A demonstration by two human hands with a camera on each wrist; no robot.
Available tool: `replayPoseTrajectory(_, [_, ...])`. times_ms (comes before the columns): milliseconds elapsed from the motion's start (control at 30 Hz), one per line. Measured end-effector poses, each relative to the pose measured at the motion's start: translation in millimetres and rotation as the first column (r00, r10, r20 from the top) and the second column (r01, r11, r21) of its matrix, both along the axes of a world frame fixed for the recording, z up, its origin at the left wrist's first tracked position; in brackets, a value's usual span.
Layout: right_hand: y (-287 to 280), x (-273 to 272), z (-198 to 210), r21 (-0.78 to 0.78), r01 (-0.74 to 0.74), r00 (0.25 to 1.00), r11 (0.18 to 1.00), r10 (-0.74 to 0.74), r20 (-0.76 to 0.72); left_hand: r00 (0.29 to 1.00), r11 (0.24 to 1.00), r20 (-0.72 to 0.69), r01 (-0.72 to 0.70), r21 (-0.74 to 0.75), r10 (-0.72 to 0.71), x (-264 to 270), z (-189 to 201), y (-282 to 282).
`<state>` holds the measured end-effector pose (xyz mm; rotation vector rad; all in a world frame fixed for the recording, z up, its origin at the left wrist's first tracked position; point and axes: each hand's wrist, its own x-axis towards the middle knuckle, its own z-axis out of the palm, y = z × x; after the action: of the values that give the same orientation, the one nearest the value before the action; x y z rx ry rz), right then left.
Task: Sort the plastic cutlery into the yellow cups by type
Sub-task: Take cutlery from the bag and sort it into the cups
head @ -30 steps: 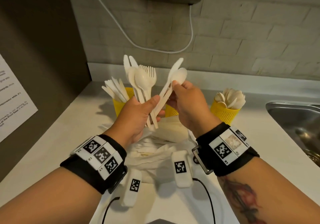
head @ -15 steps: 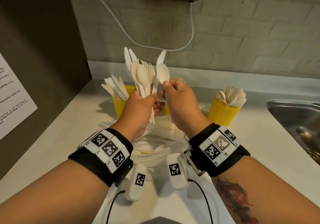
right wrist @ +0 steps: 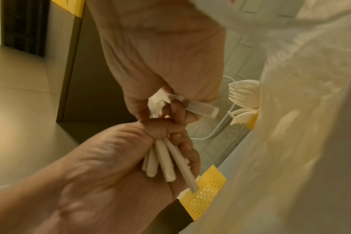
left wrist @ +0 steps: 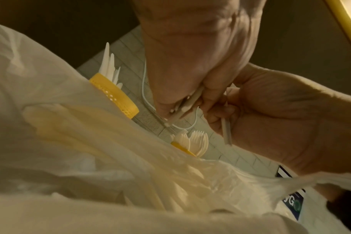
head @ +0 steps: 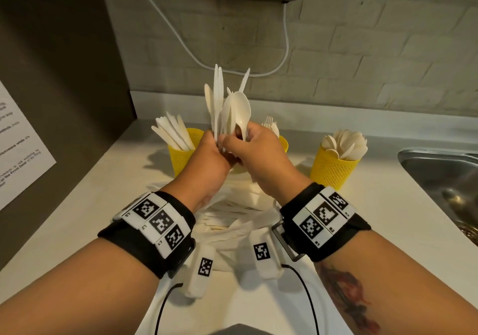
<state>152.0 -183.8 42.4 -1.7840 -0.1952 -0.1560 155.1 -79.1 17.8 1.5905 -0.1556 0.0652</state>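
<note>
My left hand [head: 214,140] grips an upright bundle of white plastic cutlery [head: 218,107] above the counter; its handles [right wrist: 164,161] stick out below the fist. My right hand [head: 240,138] touches the left and pinches a spoon [head: 241,109] and a knife [head: 244,78] against the bundle. One handle [left wrist: 225,131] pokes from the right fist. Three yellow mesh cups stand behind: the left cup [head: 181,156] holds knives, the middle cup [head: 283,143], half hidden by my right hand, holds forks, and the right cup [head: 333,171] holds spoons.
A crumpled clear plastic bag [head: 232,210] with more cutlery lies on the counter under my hands. A steel sink [head: 439,177] is at the right. A dark wall with a paper notice [head: 20,151] bounds the left. A white cable [head: 284,50] hangs on the brick wall.
My right hand has moved left with its spoon and knife until it meets the left hand's bundle. The bundle now stands more upright, and both hands sit closer together.
</note>
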Motion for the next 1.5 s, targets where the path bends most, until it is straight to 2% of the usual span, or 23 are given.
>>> replayPoseTrajectory(167, [-2.7, 1.3, 3.7, 0.053, -0.081, 0.996, 0.995, 0.082, -0.029, 0.997, 0.998, 0.052, 0.058, 0.011, -0.059, 3.5, 0.8, 11.6])
replayPoseTrajectory(333, [-14.7, 4.2, 10.3, 0.09, -0.133, 0.985, 0.987, 0.142, -0.102, 0.985, 0.978, 0.077, 0.142, 0.15, -0.154, 2.4, 9.2, 18.3])
replayPoseTrajectory(467, [-17.4, 3.7, 13.4, 0.131, -0.133, 0.978, 0.982, 0.151, -0.142, 0.968, 0.971, 0.101, 0.219, 0.097, -0.228, -2.8, 13.4, 16.5])
replayPoseTrajectory(667, [-15.8, 2.0, 11.1, 0.266, -0.091, 0.973, 0.96, 0.142, -0.182, 0.985, 0.986, 0.046, 0.164, 0.037, -0.165, -3.6, 3.3, 9.5])
replayPoseTrajectory(800, [-22.2, -2.8, 11.7, 0.404, -0.128, 0.945, 0.906, 0.235, -0.227, 0.998, 0.981, 0.013, 0.063, -0.181, -0.061, -1.2, 0.0, -3.5])
replayPoseTrajectory(933, [-35.3, -5.1, 15.2, 0.53, -0.101, 0.941, 0.842, 0.253, -0.223, 1.0, 0.986, 0.027, -0.012, -0.169, 0.016, 0.8, 2.0, -12.6])
replayPoseTrajectory(1033, [-54.4, 1.7, 18.7, 0.669, -0.02, 0.971, 0.743, 0.174, -0.164, 0.995, 0.983, 0.025, -0.092, -0.157, 0.098, 5.6, -0.1, -14.5])
replayPoseTrajectory(1133, [-93.1, 13.9, 29.1, 0.734, 0.05, 0.998, 0.677, -0.009, -0.06, 0.99, 0.969, 0.016, -0.133, -0.207, 0.14, 12.9, -6.7, -10.2])
replayPoseTrajectory(1233, [-144.3, 25.5, 38.5, 0.665, 0.233, 0.951, 0.709, -0.308, -0.004, 0.99, 0.969, 0.014, -0.138, -0.203, 0.143, 18.2, -13.7, -3.6])
replayPoseTrajectory(1300, [-172.8, 31.6, 39.4, 0.504, 0.407, 0.884, 0.762, -0.468, -0.005, 0.989, 0.969, 0.008, -0.14, -0.202, 0.144, 18.4, -16.5, -3.3])
replayPoseTrajectory(1367, [-191.1, 34.6, 36.9, 0.353, 0.495, 0.85, 0.794, -0.527, -0.006, 0.991, 0.971, 0.006, -0.126, -0.201, 0.13, 16.0, -16.6, -6.0])
replayPoseTrajectory(1500, [-203.9, 41.4, 25.1, 0.025, 0.552, 0.831, 0.833, -0.553, 0.058, 0.994, 0.976, -0.001, -0.108, -0.188, 0.11, 13.9, -14.9, -10.7])
